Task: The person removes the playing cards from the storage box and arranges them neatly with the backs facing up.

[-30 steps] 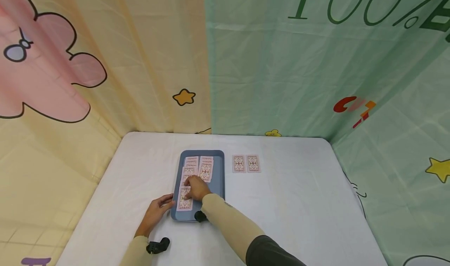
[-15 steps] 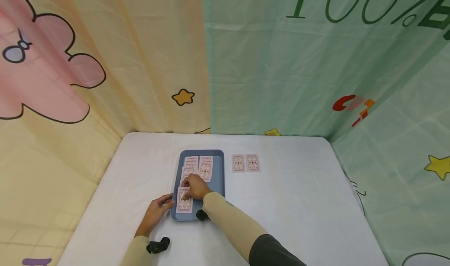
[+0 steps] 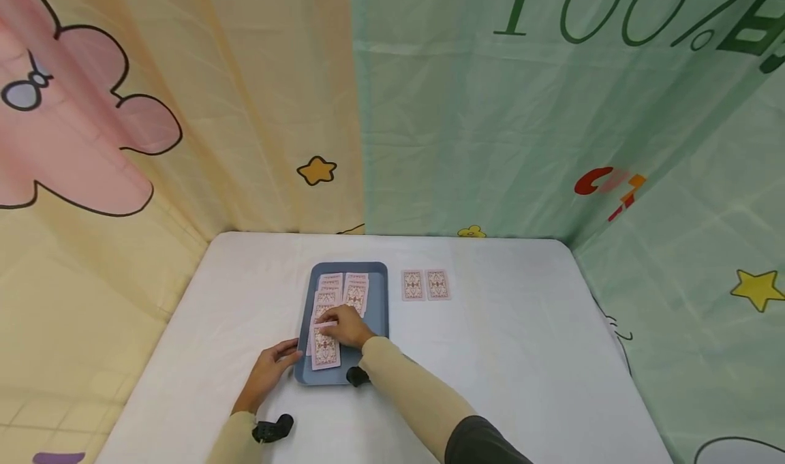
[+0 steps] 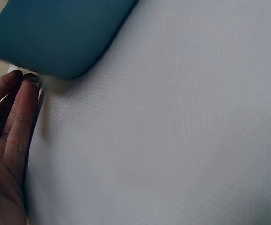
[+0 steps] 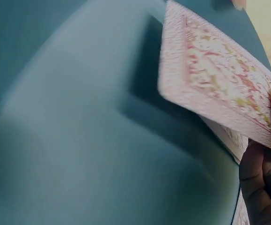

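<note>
A patterned playing card (image 3: 326, 353) is pinched between the thumb and fingers of the right hand (image 3: 347, 326) at its far end, above the lower-left part of a blue tray (image 3: 377, 307); in the right wrist view it is seen tilted, its near end raised clear of the tray floor, on which a shadow is cast. Other back-up cards are laid in the tray in two overlapping columns, a longer left column (image 3: 326, 296) and a shorter right column (image 3: 356, 295), the former partly covered by the held card and the right hand. By the left hand (image 3: 265, 377), fingers are extended to the tray's left rim; whether the rim is gripped cannot be told. Two face-down cards (image 3: 426, 285) are placed side by side on the white tablecloth (image 3: 521, 348), just right of the tray. Beige sleeves (image 3: 411, 385) are worn on both arms.
</note>
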`<state>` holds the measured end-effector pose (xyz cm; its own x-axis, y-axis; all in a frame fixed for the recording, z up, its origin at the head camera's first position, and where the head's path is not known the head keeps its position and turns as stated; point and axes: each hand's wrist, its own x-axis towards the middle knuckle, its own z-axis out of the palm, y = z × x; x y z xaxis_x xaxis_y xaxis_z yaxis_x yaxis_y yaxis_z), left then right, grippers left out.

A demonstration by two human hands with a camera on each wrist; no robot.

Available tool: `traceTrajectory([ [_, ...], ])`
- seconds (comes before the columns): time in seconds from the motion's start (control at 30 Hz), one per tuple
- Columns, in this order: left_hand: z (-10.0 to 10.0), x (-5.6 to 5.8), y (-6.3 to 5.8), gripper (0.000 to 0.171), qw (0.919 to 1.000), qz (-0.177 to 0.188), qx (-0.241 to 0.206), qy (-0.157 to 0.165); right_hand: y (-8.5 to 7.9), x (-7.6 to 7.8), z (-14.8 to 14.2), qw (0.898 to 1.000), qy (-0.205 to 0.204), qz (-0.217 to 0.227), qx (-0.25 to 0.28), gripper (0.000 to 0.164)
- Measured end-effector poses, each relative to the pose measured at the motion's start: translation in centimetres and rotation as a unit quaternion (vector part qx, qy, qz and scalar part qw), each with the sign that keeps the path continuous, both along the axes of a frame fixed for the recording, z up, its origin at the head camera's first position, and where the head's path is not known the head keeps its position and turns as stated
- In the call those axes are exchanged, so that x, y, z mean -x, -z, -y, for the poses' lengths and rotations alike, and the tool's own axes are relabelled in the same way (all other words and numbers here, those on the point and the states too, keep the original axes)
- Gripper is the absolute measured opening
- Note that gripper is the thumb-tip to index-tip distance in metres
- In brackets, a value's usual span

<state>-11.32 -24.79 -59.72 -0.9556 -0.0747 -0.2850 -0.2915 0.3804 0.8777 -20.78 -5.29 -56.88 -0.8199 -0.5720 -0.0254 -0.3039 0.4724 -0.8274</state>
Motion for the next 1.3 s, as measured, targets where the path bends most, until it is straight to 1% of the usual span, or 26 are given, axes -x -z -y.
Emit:
traceTrajectory([
  [0.1,0.0,-0.1,0.1,0.049,1.0,0.001,0.0,-0.002,-0.3,0.2,-0.6,1.0,0.013,-0.001,0.016,0.015],
  [0.17,-0.1,-0.1,0.1,0.05,1.0,0.003,0.0,-0.003,-0.7,0.4,-1.2,0.999,0.021,-0.004,0.027,0.015],
  [0.3,-0.1,-0.1,-0.1,0.051,1.0,0.005,0.001,-0.001,-1.7,1.3,-2.5,0.998,0.036,0.003,0.05,0.016],
  [0.4,-0.2,-0.1,-0.3,0.052,1.0,0.008,0.001,0.0,-2.5,2.2,-3.9,0.997,0.049,0.013,0.053,0.017],
  [0.47,-0.2,0.0,-0.3,0.052,1.0,0.009,-0.001,0.0,-3.0,2.7,-4.9,0.996,0.065,0.02,0.051,0.018],
  [0.67,-0.1,0.1,-0.2,0.052,0.9999,0.011,-0.002,0.003,-4.1,4.1,-8.2,0.989,0.109,0.041,0.087,0.017],
  [0.77,0.0,0.0,0.0,0.053,0.9999,0.012,-0.003,0.006,-4.1,4.8,-10.0,0.984,0.119,0.053,0.118,0.018],
  [0.87,0.0,-0.1,0.0,0.054,0.9999,0.014,-0.008,0.003,-3.9,5.4,-11.8,0.979,0.132,0.052,0.144,0.019],
  [0.97,-0.1,-0.2,0.0,0.055,0.9998,0.016,-0.011,0.003,-3.9,6.0,-13.9,0.973,0.168,0.046,0.152,0.02],
  [1.03,-0.2,-0.3,-0.1,0.055,0.9998,0.017,-0.012,0.005,-3.8,6.4,-15.3,0.968,0.199,0.047,0.148,0.02],
  [1.1,-0.2,-0.3,-0.1,0.054,0.9998,0.017,-0.012,0.003,-3.6,6.8,-16.7,0.961,0.232,0.057,0.141,0.019],
  [1.2,-0.1,-0.2,-0.1,0.054,0.9998,0.015,-0.012,0.002,-3.3,7.3,-18.9,0.951,0.269,0.072,0.135,0.019],
  [1.3,-0.1,-0.1,-0.1,0.054,0.9998,0.016,-0.013,0.003,-2.9,7.8,-20.9,0.943,0.291,0.084,0.137,0.023],
])
